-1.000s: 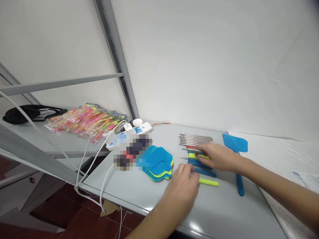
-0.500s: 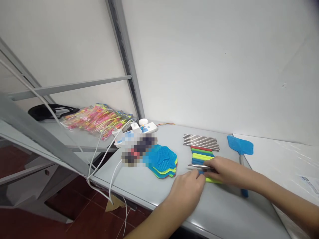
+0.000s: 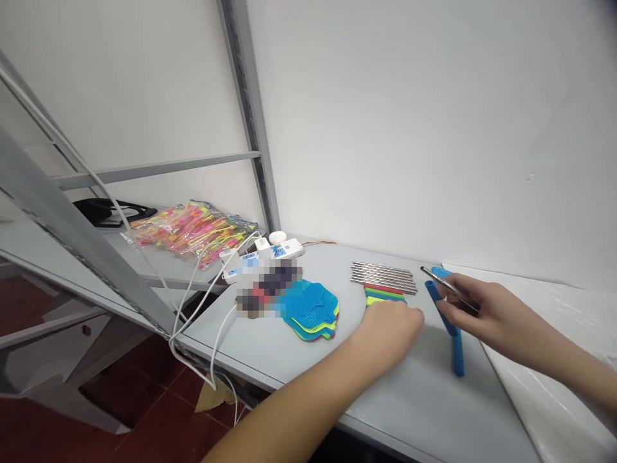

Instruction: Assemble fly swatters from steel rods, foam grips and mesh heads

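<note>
My right hand (image 3: 486,313) is closed on a thin metal rod (image 3: 446,283) and a blue tube handle (image 3: 436,301), lifted just above the table. It partly hides the head of a blue fly swatter, whose handle (image 3: 457,359) lies on the grey table (image 3: 414,405). My left hand (image 3: 391,328) rests palm down on the near end of a pile of coloured tube handles (image 3: 383,294); its fingertips are hidden. Behind that pile lies a row of metal rods (image 3: 383,276). A stack of coloured swatter heads (image 3: 311,310) lies to the left.
A white power strip (image 3: 263,254) with cables hanging over the table's left edge sits at the back. A bag of colourful toys (image 3: 190,231) lies on a metal shelf to the left, by a slanted steel post (image 3: 245,109). Clear plastic sheet (image 3: 554,360) covers the table's right part.
My right hand has lifted the rod and the blue handle from the pile and moved them right, over the swatter. My left hand has shifted forward onto the handle pile.
</note>
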`<state>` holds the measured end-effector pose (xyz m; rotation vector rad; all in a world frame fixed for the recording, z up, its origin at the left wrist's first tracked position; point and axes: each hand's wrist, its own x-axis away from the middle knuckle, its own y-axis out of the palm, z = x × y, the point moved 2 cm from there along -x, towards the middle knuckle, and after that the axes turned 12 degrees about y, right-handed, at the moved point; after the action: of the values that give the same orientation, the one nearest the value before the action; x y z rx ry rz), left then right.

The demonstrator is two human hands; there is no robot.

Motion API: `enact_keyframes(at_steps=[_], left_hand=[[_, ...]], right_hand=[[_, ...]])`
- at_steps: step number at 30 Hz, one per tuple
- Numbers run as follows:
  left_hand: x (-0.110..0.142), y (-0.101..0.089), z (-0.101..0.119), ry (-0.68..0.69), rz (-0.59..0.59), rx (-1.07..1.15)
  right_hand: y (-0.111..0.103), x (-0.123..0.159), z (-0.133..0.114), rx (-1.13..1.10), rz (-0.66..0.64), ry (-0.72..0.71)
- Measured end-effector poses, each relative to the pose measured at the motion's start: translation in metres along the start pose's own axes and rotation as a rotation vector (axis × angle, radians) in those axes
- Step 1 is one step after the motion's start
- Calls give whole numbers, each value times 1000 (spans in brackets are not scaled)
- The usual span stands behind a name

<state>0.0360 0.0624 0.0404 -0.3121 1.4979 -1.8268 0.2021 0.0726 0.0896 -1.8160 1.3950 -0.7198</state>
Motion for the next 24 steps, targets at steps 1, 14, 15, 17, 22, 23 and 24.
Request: enact_keyframes(at_steps=[1, 14, 15, 17, 22, 23, 24], left_hand=[[-10, -3, 2, 33, 15, 58], [7, 50, 15, -151, 326, 1484], [8, 55, 16, -178, 318, 1488], [9, 61, 16, -217, 259, 1483], [7, 65, 15, -337, 54, 1415], [7, 65, 14, -349, 38, 1401], [7, 63, 14, -350, 29, 1380]], right_hand=[[0, 4, 2, -62, 16, 16], [35, 9, 28, -510, -15, 94], [37, 9, 30, -530, -24, 111], [38, 5, 36, -641, -29, 164], [25, -10, 45, -1173, 120, 167], [23, -13, 47, -1232, 154, 153], [21, -15, 48, -1263, 183, 147]])
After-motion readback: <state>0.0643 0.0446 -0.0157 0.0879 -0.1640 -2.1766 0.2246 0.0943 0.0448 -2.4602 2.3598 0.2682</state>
